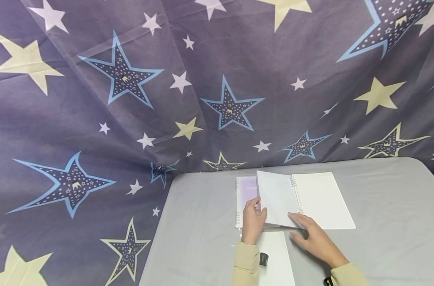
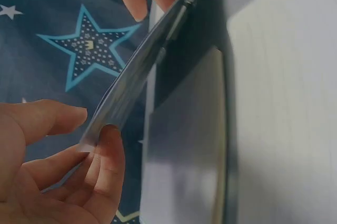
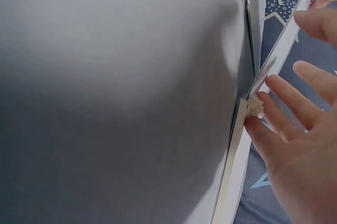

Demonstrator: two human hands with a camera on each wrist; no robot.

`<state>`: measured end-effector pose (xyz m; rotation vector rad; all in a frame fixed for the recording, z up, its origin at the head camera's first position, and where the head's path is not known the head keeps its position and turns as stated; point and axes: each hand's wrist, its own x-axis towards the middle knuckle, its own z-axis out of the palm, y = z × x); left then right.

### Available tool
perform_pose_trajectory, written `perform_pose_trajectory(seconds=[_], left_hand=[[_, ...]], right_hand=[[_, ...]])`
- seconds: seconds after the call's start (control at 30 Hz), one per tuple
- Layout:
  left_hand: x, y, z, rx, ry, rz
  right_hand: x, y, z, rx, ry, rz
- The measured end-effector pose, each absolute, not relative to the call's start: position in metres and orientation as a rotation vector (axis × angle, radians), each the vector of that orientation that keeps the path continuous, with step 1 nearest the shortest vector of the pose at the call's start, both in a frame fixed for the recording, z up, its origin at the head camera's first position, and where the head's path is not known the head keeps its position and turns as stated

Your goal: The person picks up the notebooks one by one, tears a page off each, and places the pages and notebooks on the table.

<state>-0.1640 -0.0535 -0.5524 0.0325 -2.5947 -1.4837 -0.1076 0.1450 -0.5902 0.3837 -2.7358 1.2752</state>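
Left hand (image 1: 253, 221) holds leaf (image 1: 276, 198); purple notebook (image 1: 246, 194) partly hidden.

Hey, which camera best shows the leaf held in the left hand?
The head view: it shows the broad side of the leaf, from the rings to the left hand. The left wrist view has it nearly edge-on; the right wrist view, only a thin strip by the right hand.
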Motion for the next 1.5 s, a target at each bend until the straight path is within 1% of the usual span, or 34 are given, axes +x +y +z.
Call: perform_pose_trajectory(seconds=[0.2,0.37,0.6,0.87,1.2,1.37,1.5], left_hand=[[-0.164,-0.058,-0.562,0.079,-2.672,-1.382],[-0.165,-0.062,-0.573,0.044,-2.693,-1.319],[-0.165,-0.064,-0.582,0.042,-2.776,-1.314],[-0.165,-0.062,-0.584,0.053,-2.792,-1.303],[-0.164,-0.054,-0.582,0.066,-2.787,-1.359],[-0.164,-0.044,-0.583,0.046,-2.805,-1.345],[-0.161,-0.031,-0.582,0.010,-2.832,-1.341]], right_hand=[[-0.110,0.146,-0.590,0.337,-2.759,1.286],[-0.111,0.146,-0.590,0.312,-2.785,1.257],[-0.112,0.142,-0.592,0.361,-2.829,1.087],[-0.115,0.147,-0.584,0.405,-2.848,1.136],[-0.128,0.167,-0.576,0.544,-2.724,1.105],[-0.139,0.188,-0.571,0.517,-2.705,1.050],[-0.148,0.207,-0.571,0.422,-2.743,1.004]])
